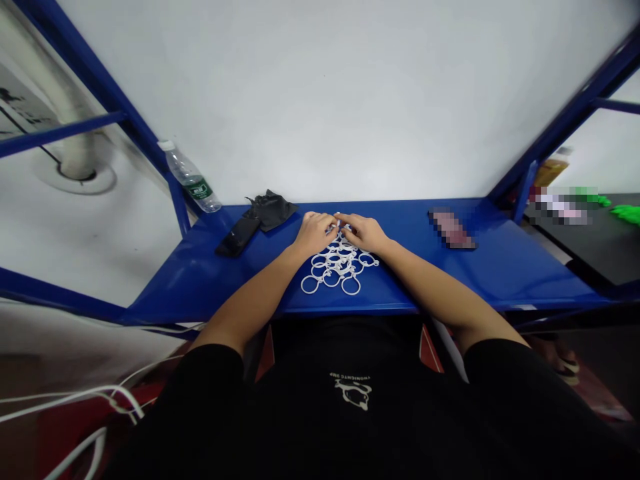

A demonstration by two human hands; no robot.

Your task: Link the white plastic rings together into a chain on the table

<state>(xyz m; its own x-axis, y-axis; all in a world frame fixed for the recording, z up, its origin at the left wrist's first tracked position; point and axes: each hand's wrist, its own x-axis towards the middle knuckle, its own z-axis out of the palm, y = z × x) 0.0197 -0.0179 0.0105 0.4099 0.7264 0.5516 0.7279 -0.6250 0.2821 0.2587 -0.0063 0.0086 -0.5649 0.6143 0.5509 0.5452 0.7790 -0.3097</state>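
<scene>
A linked cluster of white plastic rings (pixel 336 268) lies flat on the blue table top (pixel 400 280), directly in front of me. My left hand (pixel 314 233) and my right hand (pixel 364 233) rest at the cluster's far end, with their fingertips close together. Both hands appear to pinch the topmost rings, though my fingers hide the exact hold. The rings nearest me lie uncovered, and several have small clips or hooks on them.
A black phone (pixel 238 237) and a crumpled black cloth (pixel 270 210) lie left of my hands. A plastic water bottle (pixel 191 177) leans at the far left corner. A pixelated flat object (pixel 451 228) lies to the right. Blue metal uprights frame the table, and white cables run low left.
</scene>
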